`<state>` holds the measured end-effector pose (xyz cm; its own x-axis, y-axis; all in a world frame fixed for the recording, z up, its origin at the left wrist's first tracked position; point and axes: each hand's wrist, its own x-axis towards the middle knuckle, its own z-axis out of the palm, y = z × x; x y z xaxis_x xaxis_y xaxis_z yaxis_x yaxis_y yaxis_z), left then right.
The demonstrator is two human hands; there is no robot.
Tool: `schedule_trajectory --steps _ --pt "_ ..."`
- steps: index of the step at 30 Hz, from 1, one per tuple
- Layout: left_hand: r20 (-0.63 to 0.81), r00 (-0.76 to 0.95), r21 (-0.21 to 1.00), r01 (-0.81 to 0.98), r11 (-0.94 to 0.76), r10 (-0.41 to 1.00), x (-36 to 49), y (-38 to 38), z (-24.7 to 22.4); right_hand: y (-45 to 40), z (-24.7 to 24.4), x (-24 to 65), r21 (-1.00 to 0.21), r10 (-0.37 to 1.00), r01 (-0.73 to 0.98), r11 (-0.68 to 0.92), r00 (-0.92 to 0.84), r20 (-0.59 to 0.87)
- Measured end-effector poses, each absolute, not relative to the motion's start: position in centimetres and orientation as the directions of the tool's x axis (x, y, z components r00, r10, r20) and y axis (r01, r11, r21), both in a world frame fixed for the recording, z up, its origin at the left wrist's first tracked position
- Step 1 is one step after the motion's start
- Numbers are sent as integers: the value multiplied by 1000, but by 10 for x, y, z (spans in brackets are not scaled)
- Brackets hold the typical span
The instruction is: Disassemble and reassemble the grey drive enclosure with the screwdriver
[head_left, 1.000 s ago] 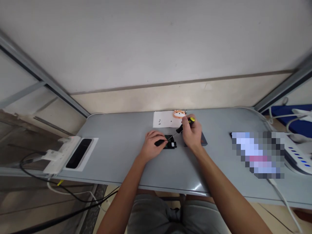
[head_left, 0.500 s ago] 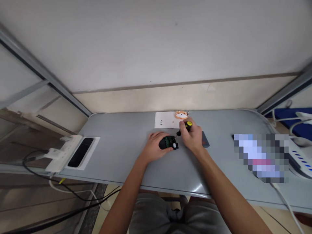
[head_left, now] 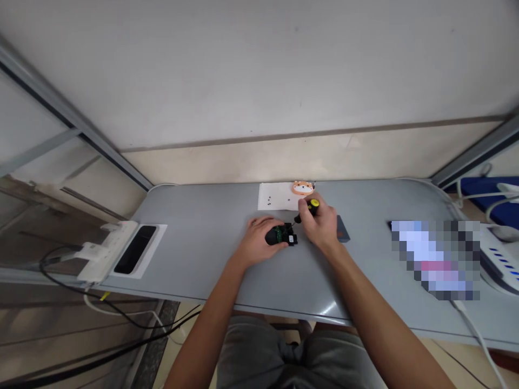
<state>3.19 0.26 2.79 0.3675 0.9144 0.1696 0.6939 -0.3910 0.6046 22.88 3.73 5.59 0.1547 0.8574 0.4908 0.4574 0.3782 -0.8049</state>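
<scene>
My left hand (head_left: 258, 240) is wrapped round an opened black computer mouse (head_left: 283, 234) and holds it on the grey table. A green circuit board shows in the middle of the mouse, with a small white square near its right end. In my right hand (head_left: 319, 220) is a screwdriver (head_left: 313, 205) with a black and yellow handle. Its shaft slants down to the left, and the tip reaches the exposed inside of the mouse; exact contact is too small to make out. Just behind lies a white sheet (head_left: 278, 195) with several tiny dark screws on it.
An orange-and-white animal-faced case (head_left: 303, 187) sits on the sheet's far right. A dark flat card (head_left: 343, 229) lies beside my right wrist. At left are a phone (head_left: 135, 249) and a white power strip (head_left: 107, 251) with cables. A pixelated device (head_left: 432, 259) lies at right.
The camera view has shifted slightly. Both hands keep their grip on the mouse and the screwdriver, with hardly any other visible movement.
</scene>
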Motion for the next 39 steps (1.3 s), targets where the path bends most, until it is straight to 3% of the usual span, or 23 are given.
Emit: schedule_trajectory --steps 13,19,27,32,39 --pt "190 354 617 682 -392 916 33 4 27 37 55 225 -797 855 467 383 148 498" --pt "202 368 631 661 -408 908 33 4 27 38 58 225 -842 882 389 374 133 453" --pt "236 402 610 647 -457 885 34 4 29 51 50 218 -797 773 235 556 206 600" --pt "231 412 596 656 -463 881 34 3 31 50 52 213 -885 882 -75 459 162 443" --pt "219 398 592 672 -445 891 34 4 31 48 51 214 -923 915 -83 375 191 355"
